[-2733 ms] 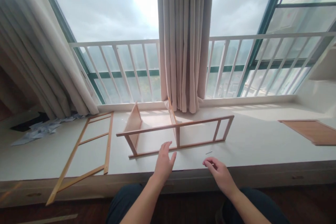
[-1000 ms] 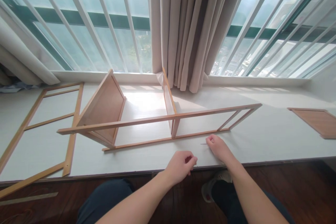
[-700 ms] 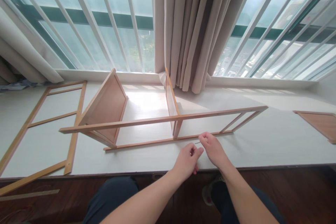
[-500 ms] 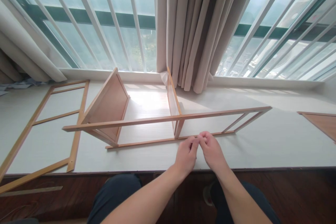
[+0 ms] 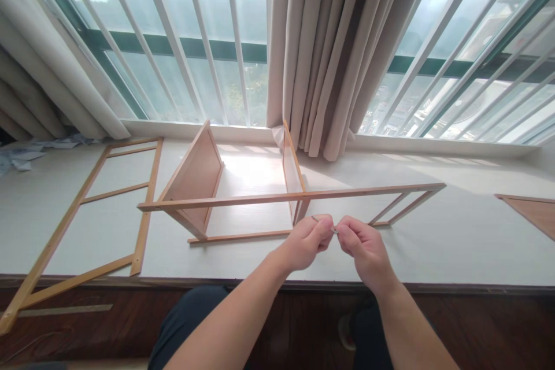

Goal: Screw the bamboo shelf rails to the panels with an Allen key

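My left hand (image 5: 310,243) and my right hand (image 5: 365,247) are close together in front of the wooden frame, both closed in a pinch. A small shiny metal piece (image 5: 334,230) shows between the fingertips, too small to name. From the top of my left fist pokes the end of a thin metal rod (image 5: 314,218). Behind the hands, the light wood frame (image 5: 243,200) stands on its long side with two panels joined to it: a left panel (image 5: 191,179) and a middle panel (image 5: 295,165). My hands hide part of its lower rail (image 5: 243,237).
A ladder-like wooden frame (image 5: 143,231) lies flat at the left, overhanging the edge of the white ledge (image 5: 455,254). Another wooden board (image 5: 531,214) lies at the far right. Curtains (image 5: 321,58) and barred windows rise behind. A wooden strip (image 5: 69,310) is on the dark floor.
My hands have drawn slightly apart and turned, and the metal between them now shows. The camera view has shifted a little, so the frames sit differently in the picture.
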`<state>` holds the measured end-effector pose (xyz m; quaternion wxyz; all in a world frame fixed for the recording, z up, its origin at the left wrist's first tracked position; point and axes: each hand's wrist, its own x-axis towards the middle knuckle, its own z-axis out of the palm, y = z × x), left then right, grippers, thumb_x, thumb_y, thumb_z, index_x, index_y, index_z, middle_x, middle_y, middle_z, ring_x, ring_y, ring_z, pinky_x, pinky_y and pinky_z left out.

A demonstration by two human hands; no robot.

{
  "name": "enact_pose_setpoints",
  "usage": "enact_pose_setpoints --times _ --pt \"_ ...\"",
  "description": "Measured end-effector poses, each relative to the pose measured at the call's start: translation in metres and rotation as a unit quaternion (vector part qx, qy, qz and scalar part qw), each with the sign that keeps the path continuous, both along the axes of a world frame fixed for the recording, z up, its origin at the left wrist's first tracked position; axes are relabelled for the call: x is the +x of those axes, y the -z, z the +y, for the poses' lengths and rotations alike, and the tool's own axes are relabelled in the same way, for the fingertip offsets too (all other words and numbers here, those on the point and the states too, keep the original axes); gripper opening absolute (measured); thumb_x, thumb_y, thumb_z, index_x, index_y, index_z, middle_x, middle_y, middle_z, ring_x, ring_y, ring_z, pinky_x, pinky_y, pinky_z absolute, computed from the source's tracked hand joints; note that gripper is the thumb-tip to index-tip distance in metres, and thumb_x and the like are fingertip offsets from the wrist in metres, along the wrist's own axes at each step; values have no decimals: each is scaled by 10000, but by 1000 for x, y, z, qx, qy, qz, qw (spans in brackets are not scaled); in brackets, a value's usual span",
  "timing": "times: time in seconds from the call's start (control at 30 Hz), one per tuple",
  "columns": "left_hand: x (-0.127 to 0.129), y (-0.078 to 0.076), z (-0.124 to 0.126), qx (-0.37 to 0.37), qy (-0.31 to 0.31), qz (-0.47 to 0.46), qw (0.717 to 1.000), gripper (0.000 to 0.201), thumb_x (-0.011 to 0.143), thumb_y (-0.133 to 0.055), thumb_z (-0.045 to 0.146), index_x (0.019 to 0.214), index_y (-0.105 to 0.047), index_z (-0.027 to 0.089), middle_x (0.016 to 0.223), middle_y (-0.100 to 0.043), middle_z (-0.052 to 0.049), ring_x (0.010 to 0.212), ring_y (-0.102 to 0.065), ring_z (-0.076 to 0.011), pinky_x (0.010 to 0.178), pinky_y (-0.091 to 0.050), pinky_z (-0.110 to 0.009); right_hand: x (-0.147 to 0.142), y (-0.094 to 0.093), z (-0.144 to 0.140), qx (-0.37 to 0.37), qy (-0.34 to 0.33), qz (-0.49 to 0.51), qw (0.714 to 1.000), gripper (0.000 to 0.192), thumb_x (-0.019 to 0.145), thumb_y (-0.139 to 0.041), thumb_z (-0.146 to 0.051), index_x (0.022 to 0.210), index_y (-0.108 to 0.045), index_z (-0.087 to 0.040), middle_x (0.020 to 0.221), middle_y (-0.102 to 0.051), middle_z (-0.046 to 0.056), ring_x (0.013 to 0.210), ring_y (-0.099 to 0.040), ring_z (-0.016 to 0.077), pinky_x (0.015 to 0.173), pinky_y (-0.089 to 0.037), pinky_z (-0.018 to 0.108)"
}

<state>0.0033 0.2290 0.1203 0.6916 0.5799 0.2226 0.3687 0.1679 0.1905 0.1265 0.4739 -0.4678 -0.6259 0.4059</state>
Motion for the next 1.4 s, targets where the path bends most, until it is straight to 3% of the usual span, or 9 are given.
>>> enact_pose_setpoints --times 0.13,0.2,0.27,0.4,0.57,0.77,0.93,1.13,1.4 --pt "6 -10 5 -61 41 -96 993 585 886 -543 677 642 -294 207 546 -248 79 474 -244 -41 453 -194 -184 3 -51 7 53 -77 -168 981 420 1039 -479 -445 719 -553 -184 625 -503 -18 587 -435 109 559 -336 248" --pt "11 -11 5 -83 21 -148 985 578 865 -580 685 660 -340 200 534 -246 85 457 -239 -38 433 -198 -172 -1 -69 10 78 -109 -220 966 369 1044 -473 -414 783 -609 -191 676 -587 -6 615 -496 119 594 -373 251" --pt "18 -11 1 -114 -24 -195 974 550 868 -597 661 681 -375 194 532 -250 84 447 -244 -38 419 -191 -166 -7 -75 10 113 -113 -263 952 341 1040 -482 -389 798 -627 -197 704 -623 5 634 -520 129 612 -381 259" --pt "30 -4 -10 -184 -120 -251 943 518 876 -625 565 659 -337 193 542 -254 72 454 -248 -35 425 -181 -170 -17 -65 14 184 -90 -301 932 339 1032 -482 -321 726 -558 -197 640 -570 -3 585 -470 120 593 -336 266" --pt "30 8 -10 -229 -103 -242 937 541 868 -588 634 655 -366 189 515 -271 68 422 -240 -36 406 -147 -174 -12 -60 27 158 -136 -354 912 305 1028 -484 -305 744 -546 -212 665 -610 -13 588 -500 123 579 -306 267" --pt "16 19 -11 -228 -146 -214 938 489 878 -633 564 683 -392 186 537 -260 69 462 -203 -39 429 -141 -178 -13 -59 35 170 -166 -400 885 274 1027 -488 -321 793 -598 -232 705 -653 1 588 -520 141 582 -298 283" --pt "9 16 -13 -221 -151 -202 942 481 889 -620 575 686 -428 183 565 -302 49 496 -258 -59 461 -194 -208 -21 -59 34 198 -159 -368 894 246 1015 -544 -306 786 -573 -219 699 -631 -17 588 -493 122 583 -289 284" --pt "4 10 -9 -210 -113 -238 942 425 935 -586 504 712 -442 172 590 -352 42 522 -292 -58 493 -209 -211 -25 -62 32 177 -145 -331 915 255 994 -575 -240 745 -570 -190 670 -574 -35 599 -439 98 612 -278 284" --pt "4 10 -9 -215 -93 -252 939 411 959 -574 473 715 -445 168 580 -333 47 525 -276 -57 497 -198 -214 -24 -61 30 177 -148 -327 916 225 972 -609 -209 753 -561 -189 653 -535 -64 596 -405 80 607 -279 265"
